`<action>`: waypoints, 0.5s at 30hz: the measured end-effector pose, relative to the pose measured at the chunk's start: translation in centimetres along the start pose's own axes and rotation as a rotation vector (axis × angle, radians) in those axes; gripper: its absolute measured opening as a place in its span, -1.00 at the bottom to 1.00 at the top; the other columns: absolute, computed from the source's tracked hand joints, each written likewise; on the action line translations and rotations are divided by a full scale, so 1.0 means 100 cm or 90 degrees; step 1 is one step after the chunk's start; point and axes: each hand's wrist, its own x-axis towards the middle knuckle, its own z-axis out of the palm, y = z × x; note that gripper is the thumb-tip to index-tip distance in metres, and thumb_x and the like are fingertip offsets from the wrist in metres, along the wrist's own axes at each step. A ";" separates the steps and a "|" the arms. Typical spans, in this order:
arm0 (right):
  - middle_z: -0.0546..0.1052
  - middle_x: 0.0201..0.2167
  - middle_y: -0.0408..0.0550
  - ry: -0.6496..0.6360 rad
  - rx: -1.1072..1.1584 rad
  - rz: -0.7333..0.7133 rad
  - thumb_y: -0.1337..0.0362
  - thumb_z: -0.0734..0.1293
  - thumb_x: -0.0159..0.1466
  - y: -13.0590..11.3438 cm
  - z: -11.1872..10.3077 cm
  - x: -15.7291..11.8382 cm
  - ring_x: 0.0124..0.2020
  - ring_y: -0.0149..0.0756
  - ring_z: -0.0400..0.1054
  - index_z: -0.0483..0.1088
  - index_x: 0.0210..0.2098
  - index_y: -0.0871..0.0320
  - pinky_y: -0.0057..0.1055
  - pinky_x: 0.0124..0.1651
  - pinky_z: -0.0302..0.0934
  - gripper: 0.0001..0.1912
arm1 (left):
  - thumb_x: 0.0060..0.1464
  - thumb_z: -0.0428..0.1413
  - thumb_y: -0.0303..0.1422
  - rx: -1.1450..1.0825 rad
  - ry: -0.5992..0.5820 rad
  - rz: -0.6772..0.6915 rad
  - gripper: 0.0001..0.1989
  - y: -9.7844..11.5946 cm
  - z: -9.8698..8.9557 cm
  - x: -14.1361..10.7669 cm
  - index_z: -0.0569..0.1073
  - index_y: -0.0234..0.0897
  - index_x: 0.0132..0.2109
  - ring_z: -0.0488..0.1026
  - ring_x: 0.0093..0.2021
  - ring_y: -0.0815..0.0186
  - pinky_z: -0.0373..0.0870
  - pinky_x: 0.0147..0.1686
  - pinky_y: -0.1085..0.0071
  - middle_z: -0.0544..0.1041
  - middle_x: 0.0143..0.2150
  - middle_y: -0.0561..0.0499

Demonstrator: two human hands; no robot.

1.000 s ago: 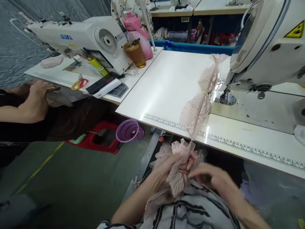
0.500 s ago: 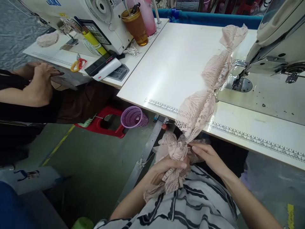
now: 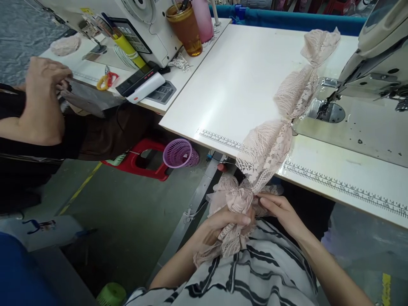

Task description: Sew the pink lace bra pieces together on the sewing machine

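Observation:
A long strip of pale pink lace (image 3: pixel 267 144), pinched into several puffs, runs from beside the sewing machine (image 3: pixel 369 80) over the table's front edge to my lap. My left hand (image 3: pixel 228 223) is closed around its bunched end, thumb on top. Close by on the right, my right hand (image 3: pixel 279 210) pinches the lace at a gathered neck just below the table edge; its fingertips are partly hidden by the fabric. The machine's presser foot and needle area stand to the right of the strip, apart from my hands.
A white table (image 3: pixel 242 80) carries a printed ruler along its front edge. At left, a co-worker's hand (image 3: pixel 47 72) is near a second machine, with scissors (image 3: pixel 107 80), an amber cup (image 3: pixel 186 32) and a pink bottle (image 3: pixel 203 21). A purple basket (image 3: pixel 178 154) and red stool (image 3: pixel 149 163) are below.
My hands keep nearly the same hold on the lace. The view has shifted slightly. At left, the co-worker's hand has risen, and grey material shows beneath it.

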 end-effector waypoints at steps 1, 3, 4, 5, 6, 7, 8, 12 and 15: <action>0.45 -0.44 -0.14 -0.005 -0.004 -0.013 -0.03 0.33 0.24 -0.002 0.002 0.001 -0.44 -0.41 0.22 0.56 -0.32 0.12 -0.42 -0.30 0.19 -0.66 | -0.16 0.34 -0.22 0.005 -0.009 0.002 -0.67 0.000 0.000 0.000 0.40 -0.36 -0.53 0.26 -0.56 0.43 0.22 -0.49 0.45 0.34 -0.57 0.02; 0.33 -0.53 -0.18 -0.018 -0.009 -0.046 -0.02 0.31 0.25 -0.006 0.006 0.004 -0.50 -0.44 0.10 0.46 -0.49 0.15 -0.45 -0.37 0.11 -0.61 | -0.14 0.33 -0.22 0.009 0.000 0.001 -0.68 -0.001 0.000 0.000 0.41 -0.36 -0.51 0.24 -0.57 0.44 0.20 -0.50 0.45 0.33 -0.56 0.03; 0.26 -0.57 -0.20 -0.023 -0.010 -0.061 -0.02 0.30 0.26 -0.008 0.008 0.006 -0.51 -0.46 0.04 0.39 -0.56 0.16 -0.45 -0.39 0.07 -0.57 | -0.14 0.33 -0.22 0.013 0.002 0.000 -0.69 -0.001 -0.001 0.000 0.42 -0.36 -0.50 0.23 -0.57 0.44 0.19 -0.51 0.45 0.33 -0.56 0.03; 0.20 -0.59 -0.22 -0.026 -0.011 -0.072 -0.03 0.29 0.27 -0.010 0.009 0.008 -0.52 -0.47 0.00 0.32 -0.60 0.17 -0.46 -0.41 0.04 -0.54 | -0.14 0.33 -0.22 0.016 0.004 0.000 -0.69 -0.002 -0.001 0.000 0.43 -0.36 -0.49 0.23 -0.56 0.43 0.18 -0.51 0.45 0.34 -0.56 0.03; 0.14 -0.60 -0.23 -0.025 -0.013 -0.077 -0.04 0.29 0.27 -0.011 0.011 0.009 -0.53 -0.48 -0.03 0.26 -0.62 0.17 -0.46 -0.43 0.00 -0.52 | -0.14 0.33 -0.22 0.019 0.005 0.001 -0.70 -0.003 -0.001 0.000 0.43 -0.36 -0.48 0.23 -0.56 0.43 0.17 -0.52 0.45 0.34 -0.56 0.03; 0.11 -0.61 -0.24 -0.022 -0.016 -0.077 -0.05 0.29 0.26 -0.011 0.012 0.011 -0.53 -0.48 -0.05 0.22 -0.63 0.17 -0.47 -0.44 -0.03 -0.50 | -0.14 0.33 -0.23 0.023 0.007 0.002 -0.70 -0.003 -0.001 0.000 0.43 -0.35 -0.48 0.24 -0.56 0.43 0.17 -0.52 0.45 0.34 -0.56 0.03; 0.08 -0.61 -0.24 -0.016 -0.019 -0.076 -0.05 0.29 0.26 -0.011 0.012 0.012 -0.53 -0.49 -0.06 0.20 -0.64 0.17 -0.47 -0.46 -0.05 -0.49 | -0.15 0.33 -0.23 0.026 0.008 0.004 -0.70 -0.003 -0.001 0.000 0.43 -0.35 -0.48 0.24 -0.56 0.42 0.16 -0.52 0.45 0.35 -0.56 0.03; 0.06 -0.64 -0.25 0.017 -0.022 -0.068 -0.06 0.29 0.25 -0.008 0.011 0.013 -0.56 -0.49 -0.06 0.32 -0.60 0.18 -0.47 -0.47 -0.02 -0.52 | -0.16 0.35 -0.24 0.030 0.014 0.002 -0.70 -0.003 -0.003 0.000 0.44 -0.36 -0.48 0.27 -0.55 0.41 0.22 -0.47 0.44 0.38 -0.55 0.02; 0.22 -0.62 -0.21 0.023 -0.043 -0.071 -0.05 0.24 0.30 -0.007 0.009 0.006 -0.54 -0.43 0.14 0.49 -0.40 0.18 -0.46 -0.42 0.13 -0.56 | -0.17 0.36 -0.32 0.025 0.044 -0.008 -0.75 -0.002 -0.008 -0.005 0.49 -0.35 -0.38 0.39 -0.44 0.35 0.33 -0.32 0.40 0.47 -0.44 -0.01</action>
